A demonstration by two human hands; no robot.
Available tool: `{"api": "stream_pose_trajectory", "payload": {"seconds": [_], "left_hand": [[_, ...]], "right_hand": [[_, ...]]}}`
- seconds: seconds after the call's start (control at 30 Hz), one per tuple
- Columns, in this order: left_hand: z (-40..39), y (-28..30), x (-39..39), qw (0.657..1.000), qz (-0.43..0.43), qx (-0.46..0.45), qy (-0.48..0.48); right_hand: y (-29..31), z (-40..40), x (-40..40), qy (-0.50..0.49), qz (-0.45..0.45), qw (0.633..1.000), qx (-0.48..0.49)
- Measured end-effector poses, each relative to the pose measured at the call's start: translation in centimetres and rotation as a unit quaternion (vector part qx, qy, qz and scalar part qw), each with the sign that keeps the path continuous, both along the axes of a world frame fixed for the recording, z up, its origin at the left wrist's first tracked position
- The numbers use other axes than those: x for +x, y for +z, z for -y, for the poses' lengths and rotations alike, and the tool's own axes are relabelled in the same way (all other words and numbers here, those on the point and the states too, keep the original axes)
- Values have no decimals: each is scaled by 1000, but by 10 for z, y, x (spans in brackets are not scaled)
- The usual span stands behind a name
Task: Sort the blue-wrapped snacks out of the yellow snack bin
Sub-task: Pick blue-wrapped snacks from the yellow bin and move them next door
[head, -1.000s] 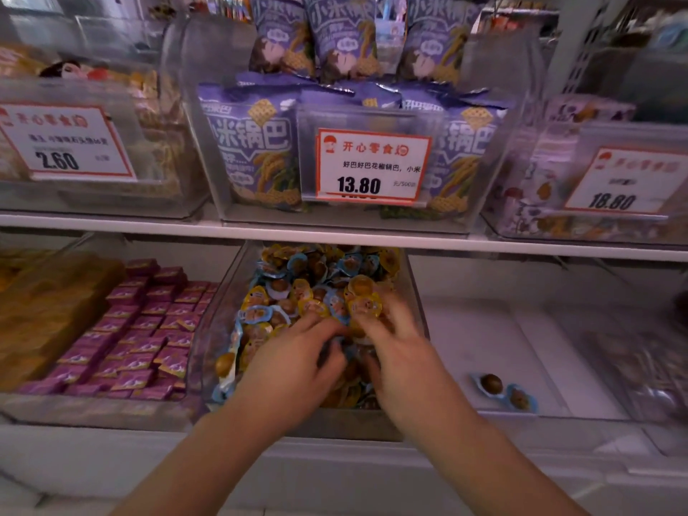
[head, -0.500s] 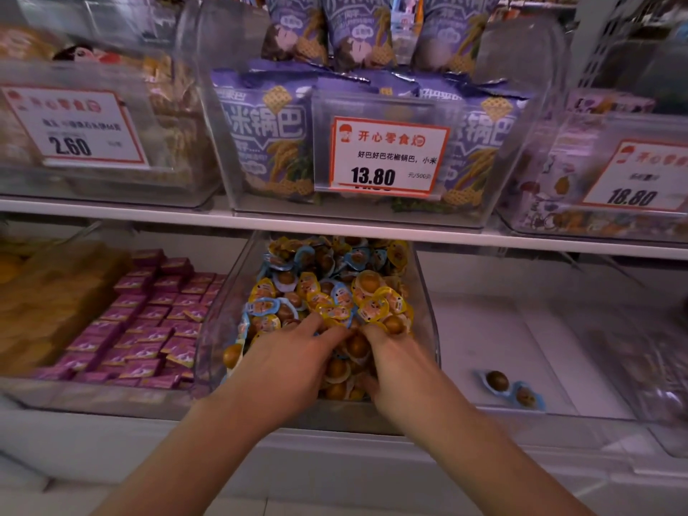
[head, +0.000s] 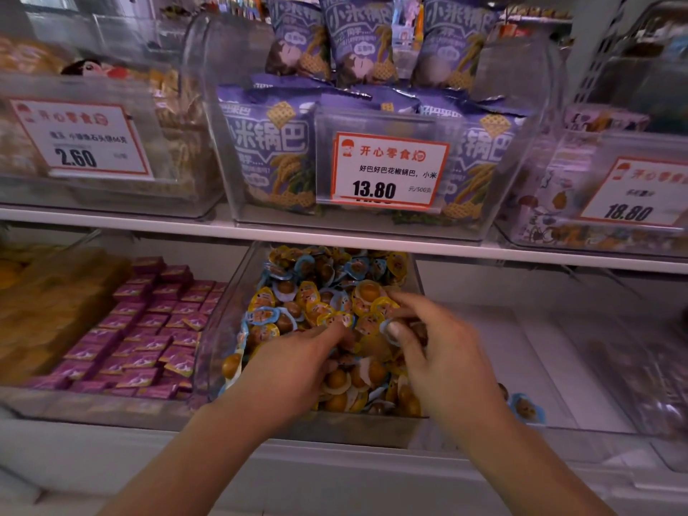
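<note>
Blue-wrapped snacks (head: 260, 315) lie mixed among yellow ones in the clear bin (head: 223, 329) at frame centre. The right hand (head: 439, 351) pinches one at its thumb, blurred. The left hand (head: 294, 363) digs in, fingertips buried, so its grip cannot be told.

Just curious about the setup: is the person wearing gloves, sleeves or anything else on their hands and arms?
No. The left hand and right hand are bare, without gloves, rings or a watch in view. Both forearms are uncovered right down to the frame's bottom edge, so no sleeve shows.
</note>
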State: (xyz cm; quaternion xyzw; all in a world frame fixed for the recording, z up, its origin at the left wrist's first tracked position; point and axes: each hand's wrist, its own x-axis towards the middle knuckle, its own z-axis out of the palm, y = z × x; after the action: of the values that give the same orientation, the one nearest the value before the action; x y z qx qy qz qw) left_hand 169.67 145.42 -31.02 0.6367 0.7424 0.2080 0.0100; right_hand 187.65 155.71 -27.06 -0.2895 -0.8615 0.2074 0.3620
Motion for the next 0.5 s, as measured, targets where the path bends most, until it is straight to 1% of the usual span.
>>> {"api": "stream_pose_trajectory", "payload": {"seconds": [0.1,0.2,0.33,0.4,0.5], "left_hand": [[0,1,0,999,25,28,23],[-3,0,2,999,15,35,34],[-8,-2,5,1000,-6,-1,26],[-9,-4,7,999,-17,0,36],[-9,-4,7,998,30,12,53]], "right_hand": [[1,4,1,23,-55,993,-99],[2,6,1,37,-90,983,-152],[2,5,2,42,-116,975,-187],[0,6,2,47,-119,969,-209],[-4,7,1,49,-105,969,-218]]}}
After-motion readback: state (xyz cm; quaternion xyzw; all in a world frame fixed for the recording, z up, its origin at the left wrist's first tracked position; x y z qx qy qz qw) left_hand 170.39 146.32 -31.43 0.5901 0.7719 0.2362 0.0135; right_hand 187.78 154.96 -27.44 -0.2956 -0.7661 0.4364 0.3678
